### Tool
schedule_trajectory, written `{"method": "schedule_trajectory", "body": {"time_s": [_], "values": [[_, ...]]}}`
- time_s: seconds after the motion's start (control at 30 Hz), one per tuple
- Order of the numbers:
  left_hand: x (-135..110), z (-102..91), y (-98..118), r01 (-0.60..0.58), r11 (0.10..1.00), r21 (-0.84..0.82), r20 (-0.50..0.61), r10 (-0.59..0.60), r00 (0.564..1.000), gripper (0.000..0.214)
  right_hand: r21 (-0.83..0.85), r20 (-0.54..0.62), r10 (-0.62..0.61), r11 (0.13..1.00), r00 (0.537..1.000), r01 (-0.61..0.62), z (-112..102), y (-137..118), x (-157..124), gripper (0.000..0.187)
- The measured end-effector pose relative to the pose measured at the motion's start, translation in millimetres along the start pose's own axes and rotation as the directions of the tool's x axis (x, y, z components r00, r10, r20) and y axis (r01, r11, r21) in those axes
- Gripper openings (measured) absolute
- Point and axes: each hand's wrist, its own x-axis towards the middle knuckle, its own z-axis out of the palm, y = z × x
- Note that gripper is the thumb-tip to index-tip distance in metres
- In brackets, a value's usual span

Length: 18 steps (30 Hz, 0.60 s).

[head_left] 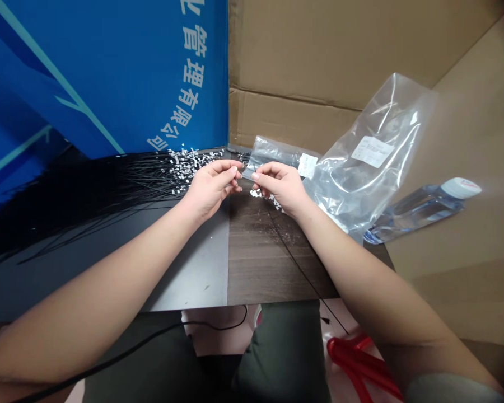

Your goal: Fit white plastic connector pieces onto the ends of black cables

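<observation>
My right hand (279, 184) pinches a thin black wire (292, 254) between thumb and forefinger. From there the wire slants down over the table's front edge. Close beside it on the left, my left hand (214, 187) has thumb and forefinger pressed together. Whatever sits in that pinch is too small to name. Behind the left wrist lies a big bundle of black wires (79, 187) with small white pieces (185, 165) at their ends. Loose small white pieces (276, 202) lie below my right fingers, partly hidden by that hand.
A small clear bag (273, 148) and a large clear plastic bag (361, 173), both labelled, stand behind and right of my right hand. A water bottle (420, 210) leans at the right. A blue panel (151, 67) and cardboard (294, 50) wall the back. Red legs (361, 358) show below.
</observation>
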Motion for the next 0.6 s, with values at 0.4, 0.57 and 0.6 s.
{"method": "schedule_trajectory", "body": {"time_s": [0.4, 0.57, 0.6], "values": [[-0.9, -1.0, -5.8, 0.002, 0.994, 0.113, 0.038, -0.007, 0.999, 0.027, -0.063, -0.003, -0.062, 0.996, 0.998, 0.062, 5.2, -2.2, -1.9, 0.036], [-1.3, -1.1, -8.3, -0.101, 0.966, 0.238, 0.078, 0.085, 0.993, 0.029, -0.109, 0.018, -0.077, 0.991, 0.997, 0.079, 6.6, -0.3, -2.3, 0.028], [-1.4, -1.4, -8.9, -0.13, 0.955, 0.265, 0.098, 0.108, 0.989, 0.03, -0.113, 0.025, -0.067, 0.991, 0.997, 0.07, 6.1, -0.2, -2.1, 0.028]]}}
